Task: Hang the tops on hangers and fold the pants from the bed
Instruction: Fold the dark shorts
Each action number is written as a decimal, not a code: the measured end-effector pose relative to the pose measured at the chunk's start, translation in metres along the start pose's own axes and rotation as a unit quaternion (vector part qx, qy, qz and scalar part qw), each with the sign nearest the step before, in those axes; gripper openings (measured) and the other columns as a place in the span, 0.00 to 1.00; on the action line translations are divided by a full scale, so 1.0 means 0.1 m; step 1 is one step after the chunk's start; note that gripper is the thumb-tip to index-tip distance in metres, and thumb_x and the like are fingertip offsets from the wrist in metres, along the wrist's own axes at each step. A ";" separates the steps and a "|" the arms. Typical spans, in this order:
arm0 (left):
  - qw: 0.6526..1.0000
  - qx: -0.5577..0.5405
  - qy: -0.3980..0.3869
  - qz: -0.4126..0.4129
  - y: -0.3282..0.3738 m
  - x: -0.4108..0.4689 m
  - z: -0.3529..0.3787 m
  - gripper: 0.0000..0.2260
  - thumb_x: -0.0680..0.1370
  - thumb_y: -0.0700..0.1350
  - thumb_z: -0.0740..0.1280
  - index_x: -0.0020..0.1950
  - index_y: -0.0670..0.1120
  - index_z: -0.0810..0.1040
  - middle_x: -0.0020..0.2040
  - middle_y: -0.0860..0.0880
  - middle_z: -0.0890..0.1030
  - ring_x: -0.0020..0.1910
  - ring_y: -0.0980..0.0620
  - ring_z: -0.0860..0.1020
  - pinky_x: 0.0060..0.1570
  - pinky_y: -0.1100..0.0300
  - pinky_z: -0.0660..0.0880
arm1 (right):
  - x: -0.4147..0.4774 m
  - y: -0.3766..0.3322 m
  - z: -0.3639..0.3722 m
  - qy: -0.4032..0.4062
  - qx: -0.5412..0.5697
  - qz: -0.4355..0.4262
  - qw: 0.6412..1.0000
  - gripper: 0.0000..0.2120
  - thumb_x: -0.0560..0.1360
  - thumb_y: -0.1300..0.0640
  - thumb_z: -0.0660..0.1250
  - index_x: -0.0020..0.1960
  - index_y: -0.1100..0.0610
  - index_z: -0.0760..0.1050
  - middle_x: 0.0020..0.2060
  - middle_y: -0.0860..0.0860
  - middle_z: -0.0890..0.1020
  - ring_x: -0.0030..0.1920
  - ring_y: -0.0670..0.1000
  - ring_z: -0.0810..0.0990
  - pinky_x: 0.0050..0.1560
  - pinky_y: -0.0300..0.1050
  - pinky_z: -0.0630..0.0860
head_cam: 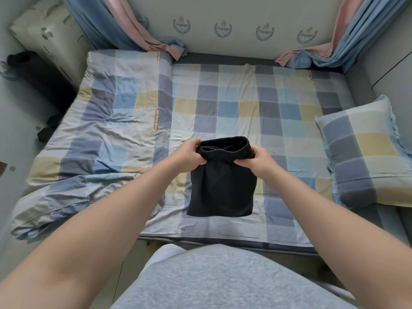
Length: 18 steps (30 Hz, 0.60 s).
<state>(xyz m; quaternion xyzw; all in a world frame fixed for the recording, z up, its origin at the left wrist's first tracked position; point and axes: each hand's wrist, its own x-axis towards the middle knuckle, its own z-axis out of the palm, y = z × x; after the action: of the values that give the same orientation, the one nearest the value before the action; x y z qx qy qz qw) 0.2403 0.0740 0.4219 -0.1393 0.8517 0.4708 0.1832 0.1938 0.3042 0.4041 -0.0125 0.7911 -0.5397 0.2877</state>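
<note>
A pair of black pants [221,190], folded into a compact rectangle, lies on the checked bed sheet [245,103] near the bed's front edge. Its elastic waistband is raised at the far end. My left hand [189,156] grips the left end of the waistband, fingers curled under it. My right hand [259,161] grips the right end in the same way. Both arms reach forward from the bottom corners of the head view. No tops or hangers are in view.
A rumpled checked quilt [93,134] covers the left part of the bed. A matching pillow [365,152] lies at the right edge. Blue and pink curtains [142,39] hang at both back corners. Dark items [44,74] sit on the floor at the left.
</note>
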 end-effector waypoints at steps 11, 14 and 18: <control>0.990 0.129 0.041 0.041 -0.46 0.10 0.30 0.11 0.74 0.38 0.68 0.52 0.50 0.71 0.47 0.51 0.78 0.50 0.45 0.75 0.48 0.50 0.73 | 0.12 0.43 0.26 0.054 -0.205 -0.022 0.977 0.13 0.76 0.59 0.71 0.59 0.51 0.76 0.53 0.50 0.81 0.58 0.56 0.77 0.62 0.56 0.71; 0.986 0.168 0.005 0.006 -1.01 0.20 0.67 0.11 0.75 0.39 0.67 0.51 0.52 0.69 0.47 0.53 0.76 0.51 0.46 0.73 0.48 0.51 0.69 | 0.20 1.06 0.58 0.056 -0.303 0.000 0.951 0.13 0.76 0.62 0.67 0.60 0.53 0.73 0.56 0.52 0.77 0.61 0.58 0.71 0.60 0.52 0.61; 0.976 0.202 -0.064 -0.059 -1.88 0.26 1.26 0.11 0.74 0.38 0.64 0.51 0.51 0.68 0.47 0.51 0.76 0.50 0.43 0.73 0.46 0.51 0.68 | 0.17 2.09 1.12 0.037 -0.342 0.058 0.937 0.17 0.75 0.64 0.66 0.62 0.51 0.72 0.59 0.49 0.74 0.64 0.56 0.68 0.56 0.49 0.58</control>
<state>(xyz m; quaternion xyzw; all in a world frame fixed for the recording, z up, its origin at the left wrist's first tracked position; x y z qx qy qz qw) 0.3172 0.0827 0.2074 -0.1190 0.9061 0.2853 0.2890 0.2928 0.2911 0.1891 -0.0441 0.9372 -0.2190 0.2677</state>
